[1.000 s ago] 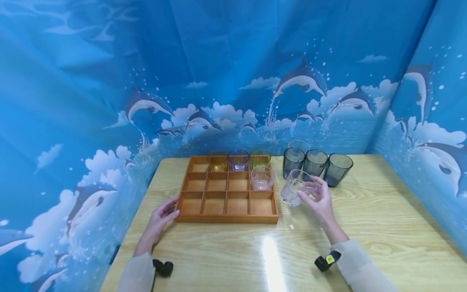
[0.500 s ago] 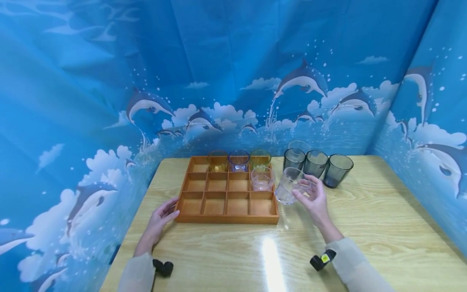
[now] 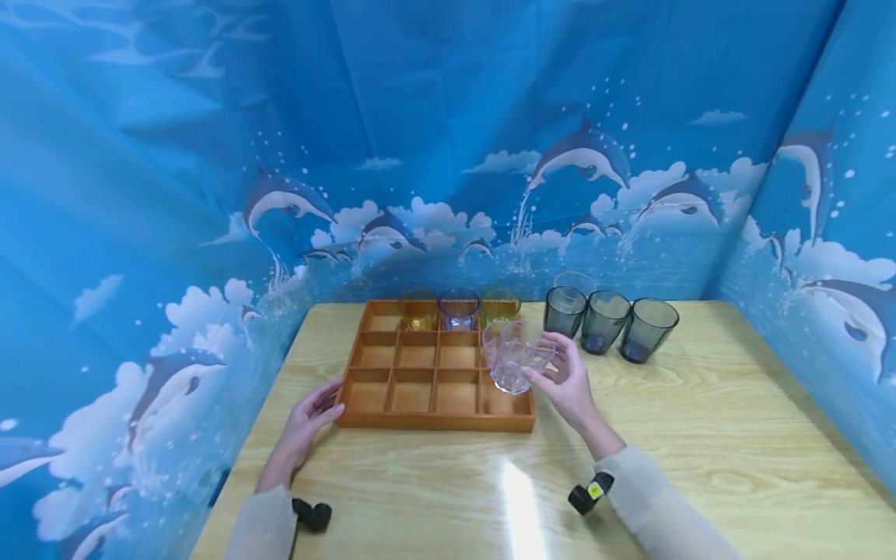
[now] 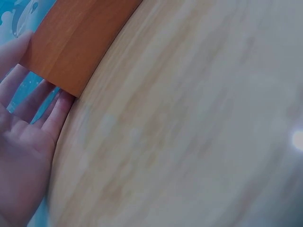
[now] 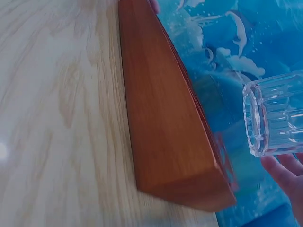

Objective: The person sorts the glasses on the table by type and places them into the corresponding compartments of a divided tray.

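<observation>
My right hand (image 3: 568, 385) grips a clear drinking glass (image 3: 509, 375), fingers and thumb around its side. In the head view the glass overlaps the front right compartment of a wooden divided tray (image 3: 434, 421), slightly tilted. The right wrist view has the faceted clear glass (image 5: 277, 116) above the tray's end, fingers (image 5: 279, 172) beneath it. Partly hidden behind it, another clear glass (image 3: 490, 342) sits in the middle row's right compartment. At the tray's front left corner my left hand (image 3: 308, 416) rests with relaxed fingers against the side; its thumb touches the edge in the left wrist view.
Amber (image 3: 418, 313), blue (image 3: 458, 311) and yellow-green (image 3: 500, 309) glasses stand in the tray's back row. Right of the tray, three grey glasses (image 3: 603, 323) stand on the wooden table (image 3: 700, 420), with a clear one (image 3: 574, 280) behind. A dolphin-print curtain (image 3: 434, 155) encloses the table.
My right hand has carried the clear glass leftward, from beside the tray to over its front right part. The left hand and the tray have stayed put.
</observation>
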Motion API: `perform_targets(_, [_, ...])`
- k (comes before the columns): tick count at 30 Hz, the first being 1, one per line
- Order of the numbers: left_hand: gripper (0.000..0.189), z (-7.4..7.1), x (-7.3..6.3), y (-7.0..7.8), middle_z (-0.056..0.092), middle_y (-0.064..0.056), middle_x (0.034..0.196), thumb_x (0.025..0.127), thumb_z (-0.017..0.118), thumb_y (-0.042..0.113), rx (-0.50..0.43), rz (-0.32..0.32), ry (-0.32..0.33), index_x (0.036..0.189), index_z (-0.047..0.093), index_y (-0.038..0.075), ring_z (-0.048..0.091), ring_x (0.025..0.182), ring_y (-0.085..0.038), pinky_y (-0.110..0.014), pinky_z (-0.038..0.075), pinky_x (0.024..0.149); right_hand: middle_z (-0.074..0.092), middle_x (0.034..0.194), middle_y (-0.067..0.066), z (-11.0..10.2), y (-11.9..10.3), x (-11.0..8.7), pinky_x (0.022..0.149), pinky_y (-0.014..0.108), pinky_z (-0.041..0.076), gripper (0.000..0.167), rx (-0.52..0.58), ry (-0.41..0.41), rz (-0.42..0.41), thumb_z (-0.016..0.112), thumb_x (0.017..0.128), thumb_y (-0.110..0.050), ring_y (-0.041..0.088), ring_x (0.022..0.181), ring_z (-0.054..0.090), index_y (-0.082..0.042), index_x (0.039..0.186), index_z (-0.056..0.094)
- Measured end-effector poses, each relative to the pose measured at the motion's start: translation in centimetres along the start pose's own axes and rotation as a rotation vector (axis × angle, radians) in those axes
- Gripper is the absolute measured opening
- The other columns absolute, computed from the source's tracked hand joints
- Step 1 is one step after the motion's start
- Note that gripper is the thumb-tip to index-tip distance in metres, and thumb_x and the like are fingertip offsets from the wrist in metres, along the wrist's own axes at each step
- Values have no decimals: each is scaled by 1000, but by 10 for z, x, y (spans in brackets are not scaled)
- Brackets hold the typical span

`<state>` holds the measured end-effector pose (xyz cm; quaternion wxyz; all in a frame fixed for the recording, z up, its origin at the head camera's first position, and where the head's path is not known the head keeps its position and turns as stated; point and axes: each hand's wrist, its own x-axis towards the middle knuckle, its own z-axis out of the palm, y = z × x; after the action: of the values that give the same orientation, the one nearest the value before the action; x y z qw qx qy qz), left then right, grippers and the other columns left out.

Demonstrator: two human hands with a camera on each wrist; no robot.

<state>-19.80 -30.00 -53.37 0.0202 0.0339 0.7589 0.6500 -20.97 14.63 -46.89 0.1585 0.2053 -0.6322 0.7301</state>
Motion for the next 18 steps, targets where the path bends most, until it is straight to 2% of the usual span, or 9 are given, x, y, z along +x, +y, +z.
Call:
perform_targets(4, [56, 0, 0, 0, 39, -15, 142, 90, 62, 19, -3, 11, -4, 139, 41, 3, 44, 119, -9, -13, 38, 92, 42, 120, 34, 14, -2, 6, 78, 31, 52, 63, -51, -51, 8, 65, 75, 17, 45, 107, 47, 11, 128, 32])
perform_targets(7, [55, 0, 0, 0, 39, -16, 142, 90, 62, 18, -7, 20, -4, 139, 40, 2, 44, 119, -9, -13, 38, 92, 43, 122, 33, 25, -9, 11, 81, 45, 50, 62, -86, -91, 28, 66, 75, 16, 49, 108, 45, 10, 128, 34])
perform_targets(9, [55, 0, 0, 0, 40, -15, 141, 90, 62, 17, -11, 17, -2, 138, 41, 2, 44, 119, -9, -14, 38, 92, 44, 122, 32, 33, -14, 14, 82, 49, 49, 62, -111, -110, 47, 67, 75, 14, 49, 108, 45, 10, 128, 35])
perform_targets(14, [55, 0, 0, -1, 40, -17, 141, 90, 62, 17, -4, 16, 1, 138, 40, 1, 44, 118, -10, -14, 38, 92, 45, 120, 33, 49, -20, 24, 82, 47, 50, 63, -149, -137, 96, 70, 74, 10, 50, 103, 50, 11, 127, 36])
perform_targets(18, [56, 1, 0, -1, 39, -18, 141, 90, 62, 16, -6, 17, -1, 138, 39, 0, 43, 120, -12, -14, 38, 92, 45, 120, 34, 57, -15, 32, 84, 52, 47, 62, -168, -154, 116, 73, 74, 6, 50, 104, 49, 11, 125, 38])
